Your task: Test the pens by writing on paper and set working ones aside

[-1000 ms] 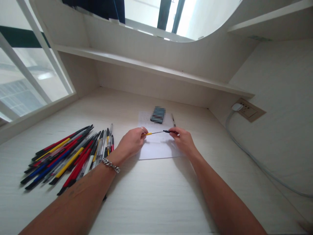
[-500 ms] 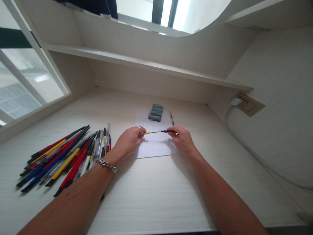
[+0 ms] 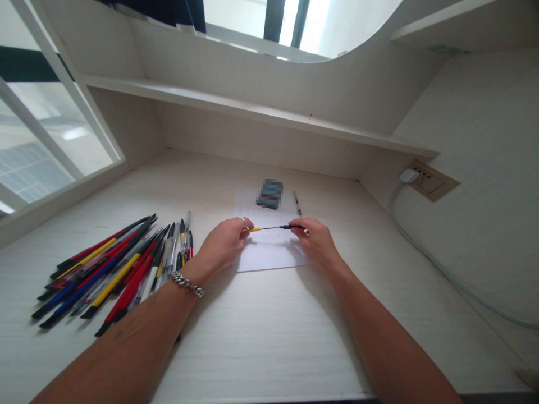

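Note:
My left hand [image 3: 225, 240] pinches a yellow pen barrel [image 3: 254, 229] between thumb and fingers. Opposite it, my right hand [image 3: 318, 240] is closed on a black pen part [image 3: 285, 226]. A thin dark refill [image 3: 269, 228] spans the gap between the two pieces, roughly level. Both hands are over a white sheet of paper [image 3: 269, 261]. Just beyond my right fingers lies a slim clear-and-dark pen [image 3: 297, 202]. Whether the refill is joined to both pieces I cannot tell.
Many pens in red, yellow, blue, black and clear form a pile [image 3: 109, 269] left of my forearm. A blurred-out dark object [image 3: 270, 194] lies at the paper's far end. A shelf [image 3: 261, 112] overhangs the desk. A cable [image 3: 425, 255] runs from the socket [image 3: 435, 179] on the right.
Both hands keep their grip and nearly the same position. The whole view has shifted very slightly; nothing else has visibly moved.

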The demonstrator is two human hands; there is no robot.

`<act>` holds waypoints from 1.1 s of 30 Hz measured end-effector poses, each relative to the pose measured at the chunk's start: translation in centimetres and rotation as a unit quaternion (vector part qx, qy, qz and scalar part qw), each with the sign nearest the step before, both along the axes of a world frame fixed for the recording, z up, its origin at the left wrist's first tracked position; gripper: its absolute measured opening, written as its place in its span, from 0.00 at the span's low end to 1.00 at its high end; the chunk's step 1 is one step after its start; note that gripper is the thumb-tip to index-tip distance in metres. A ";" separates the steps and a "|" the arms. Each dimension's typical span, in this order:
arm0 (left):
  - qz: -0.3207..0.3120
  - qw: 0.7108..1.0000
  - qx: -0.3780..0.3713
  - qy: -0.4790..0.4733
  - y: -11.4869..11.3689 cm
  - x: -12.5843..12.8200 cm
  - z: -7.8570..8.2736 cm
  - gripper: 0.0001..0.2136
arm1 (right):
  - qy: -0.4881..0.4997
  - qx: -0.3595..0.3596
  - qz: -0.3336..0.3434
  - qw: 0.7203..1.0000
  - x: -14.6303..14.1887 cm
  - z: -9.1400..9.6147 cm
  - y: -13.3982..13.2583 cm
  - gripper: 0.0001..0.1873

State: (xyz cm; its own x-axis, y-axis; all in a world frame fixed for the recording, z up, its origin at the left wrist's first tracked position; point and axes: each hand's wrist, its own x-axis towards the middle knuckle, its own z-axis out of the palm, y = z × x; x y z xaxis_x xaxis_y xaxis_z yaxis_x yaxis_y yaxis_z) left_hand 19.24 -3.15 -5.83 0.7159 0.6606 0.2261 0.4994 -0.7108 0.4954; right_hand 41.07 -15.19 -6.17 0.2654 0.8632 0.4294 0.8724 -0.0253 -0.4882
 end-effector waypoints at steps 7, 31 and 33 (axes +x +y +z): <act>0.000 1.000 0.005 0.006 0.1 -0.1 0.1 0.10 | -0.013 -0.016 -0.004 1.000 -0.1 0.4 -0.1 0.10; -0.095 0.994 -0.034 -0.043 -0.3 0.2 0.0 0.12 | -0.005 0.021 0.072 0.997 -2.5 0.6 -0.1 0.09; -0.100 0.994 -0.036 -0.041 -0.3 0.2 0.0 0.13 | -0.001 0.032 0.076 0.997 -2.4 0.5 -0.1 0.08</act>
